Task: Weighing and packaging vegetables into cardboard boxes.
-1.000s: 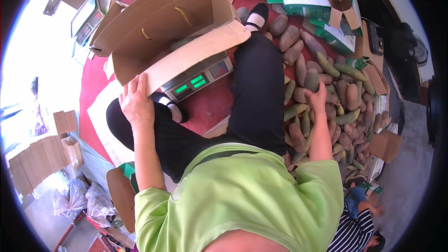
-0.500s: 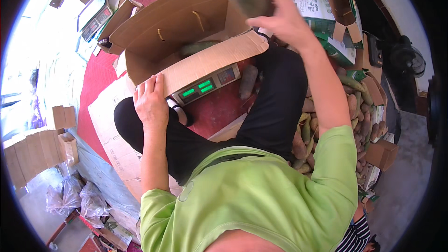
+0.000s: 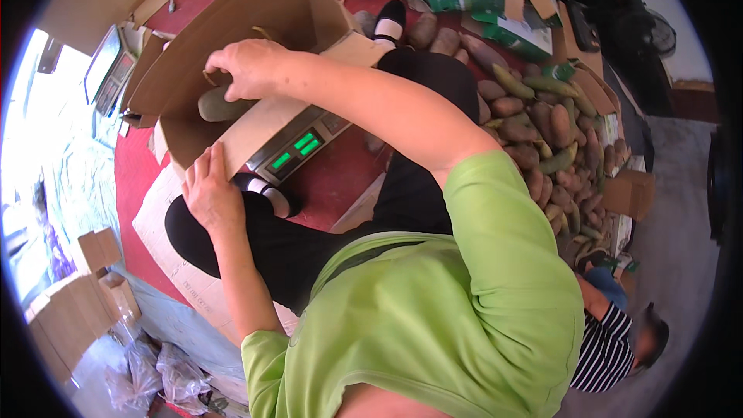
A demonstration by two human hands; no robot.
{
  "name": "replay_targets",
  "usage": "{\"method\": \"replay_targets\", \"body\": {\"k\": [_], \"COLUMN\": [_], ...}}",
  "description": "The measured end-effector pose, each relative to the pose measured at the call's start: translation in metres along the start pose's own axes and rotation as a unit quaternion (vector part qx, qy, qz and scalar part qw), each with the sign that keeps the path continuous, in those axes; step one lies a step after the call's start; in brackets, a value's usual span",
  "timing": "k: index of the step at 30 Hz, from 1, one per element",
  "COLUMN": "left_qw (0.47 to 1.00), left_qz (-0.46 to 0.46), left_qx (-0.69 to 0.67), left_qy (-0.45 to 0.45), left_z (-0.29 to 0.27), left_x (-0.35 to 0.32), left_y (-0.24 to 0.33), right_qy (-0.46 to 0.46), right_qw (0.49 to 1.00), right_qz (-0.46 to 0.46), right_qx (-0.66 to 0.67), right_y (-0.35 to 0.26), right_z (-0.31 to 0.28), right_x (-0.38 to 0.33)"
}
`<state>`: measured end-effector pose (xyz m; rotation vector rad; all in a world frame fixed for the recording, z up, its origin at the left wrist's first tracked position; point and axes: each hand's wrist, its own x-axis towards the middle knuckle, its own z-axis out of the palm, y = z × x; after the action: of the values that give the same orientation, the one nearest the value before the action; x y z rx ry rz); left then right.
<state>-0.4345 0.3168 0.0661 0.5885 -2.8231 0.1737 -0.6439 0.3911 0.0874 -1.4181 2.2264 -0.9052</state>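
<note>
- Your left hand (image 3: 215, 197) lay over the near edge of the tall, open brown cardboard box (image 3: 186, 46), fingers bent; whether they pinched it, you couldn't tell. Steady, light pressure there likely suited, keeping the mouth wide.
- The thick, oblong green vegetable (image 3: 219, 107) was inside the box's mouth, toward its left end, your right hand's (image 3: 223, 81) thumb and fingers apparently closed round its upper right end. A low, gentle release would probably have spared it bruising.
- Far left stood a spare grey scale (image 3: 111, 70).
- The front flap and your right forearm hid the box's floor.
- Just below that flap, a grey digital scale (image 3: 302, 147) showed lit green readouts.
- Your black-trousered right leg (image 3: 433, 81) separated box from the heaped reddish and green vegetables (image 3: 546, 131).
</note>
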Motion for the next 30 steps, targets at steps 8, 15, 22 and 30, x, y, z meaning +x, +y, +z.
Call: {"method": "replay_targets", "body": {"k": [8, 15, 22, 30], "left_qw": [1.0, 1.0, 1.0, 1.0], "left_qz": [-0.003, -0.003, -0.006, -0.005], "left_qx": [-0.003, 0.018, 0.023, 0.031], "left_qy": [-0.011, -0.013, -0.016, -0.002], "left_z": [0.004, 0.0, 0.005, 0.007], "left_x": [0.004, 0.002, 0.0, 0.0], "left_y": [-0.001, 0.004, 0.005, 0.007], "right_qy": [0.066, 0.284, 0.31, 0.193], "right_qw": [0.985, 0.914, 0.836, 0.707], "right_qz": [0.009, 0.133, 0.385, 0.637], "right_qx": [0.159, 0.256, 0.239, 0.24], "right_y": [0.038, 0.116, 0.215, 0.272], "right_z": [-0.095, -0.126, -0.019, 0.148], "right_x": [-0.084, -0.202, -0.324, -0.436]}}
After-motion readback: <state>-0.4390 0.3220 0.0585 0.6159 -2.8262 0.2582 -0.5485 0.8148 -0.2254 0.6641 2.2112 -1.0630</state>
